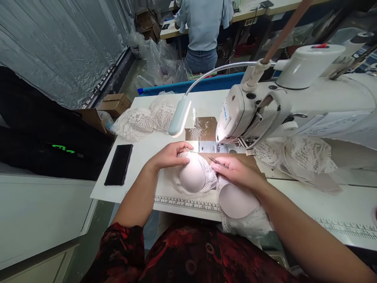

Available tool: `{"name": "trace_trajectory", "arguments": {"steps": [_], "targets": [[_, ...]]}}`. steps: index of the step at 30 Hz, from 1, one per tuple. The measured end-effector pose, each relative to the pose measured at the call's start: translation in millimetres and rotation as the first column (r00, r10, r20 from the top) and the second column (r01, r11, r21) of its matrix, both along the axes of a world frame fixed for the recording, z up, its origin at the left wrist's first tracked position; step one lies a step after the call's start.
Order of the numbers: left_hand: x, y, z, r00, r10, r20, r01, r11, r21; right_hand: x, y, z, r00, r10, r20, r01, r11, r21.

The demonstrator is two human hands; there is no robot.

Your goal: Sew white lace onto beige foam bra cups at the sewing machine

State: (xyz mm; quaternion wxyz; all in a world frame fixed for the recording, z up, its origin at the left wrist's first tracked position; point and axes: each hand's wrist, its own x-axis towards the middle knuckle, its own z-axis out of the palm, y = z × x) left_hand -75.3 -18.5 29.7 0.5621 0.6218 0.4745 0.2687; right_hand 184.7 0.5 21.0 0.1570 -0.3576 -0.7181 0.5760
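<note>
A white lace bra [193, 175] lies cup-side toward me at the table's front edge, one molded cup on the ruler-marked tabletop. Its other cup [237, 202] hangs partly over the edge, below my right wrist. My left hand [173, 155] grips the upper left rim of the first cup, thumb on top. Between the cups, my right hand [229, 169] is closed with a thin dark pointed tool [216, 161] in its fingers; whether tweezers or snips I cannot tell. Just beyond the hands is the needle area of a white sewing machine [235, 114].
More lace bras lie at the table's back left [135, 122] and under the machine arm [306, 155]. A black phone [118, 165] rests at left. A lit lamp [180, 116] on a flexible neck hangs over the work. Another person [203, 27] is at a table beyond.
</note>
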Motion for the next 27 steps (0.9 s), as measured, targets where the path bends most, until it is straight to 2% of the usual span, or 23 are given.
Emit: {"name": "trace_trajectory", "arguments": {"steps": [2, 4, 10, 12, 16, 23, 27], "targets": [[6, -1, -3.7, 0.999, -0.003, 0.037, 0.003, 1.000, 0.013, -3, -1, -4.4, 0.991, -0.117, -0.068, 0.116, 0.993, -0.020], [16, -2, -7.5, 0.998, -0.023, 0.052, 0.021, 0.999, 0.038, -7, -2, -8.8, 0.979, -0.183, -0.091, 0.182, 0.983, -0.019], [39, -8, -11.3, 0.997, -0.001, 0.077, -0.007, 0.995, 0.098, -11, -3, -12.7, 0.989, -0.122, -0.087, 0.130, 0.988, 0.083], [43, -9, -11.3, 0.997, 0.018, 0.076, -0.025, 0.995, 0.101, -11, -3, -12.6, 0.984, -0.145, -0.103, 0.160, 0.975, 0.153], [46, -7, -12.5, 0.995, 0.024, 0.099, -0.026, 1.000, 0.017, -11, -4, -10.4, 0.977, -0.181, -0.112, 0.203, 0.950, 0.238], [45, -6, -10.2, 0.992, 0.029, 0.125, -0.010, 0.988, -0.153, -8, -7, -5.0, 0.975, -0.213, -0.059, 0.221, 0.947, 0.233], [44, -6, -8.8, 0.982, 0.031, 0.187, 0.002, 0.984, -0.176, -5, -6, -10.9, 0.960, -0.234, -0.157, 0.250, 0.963, 0.097]]}}
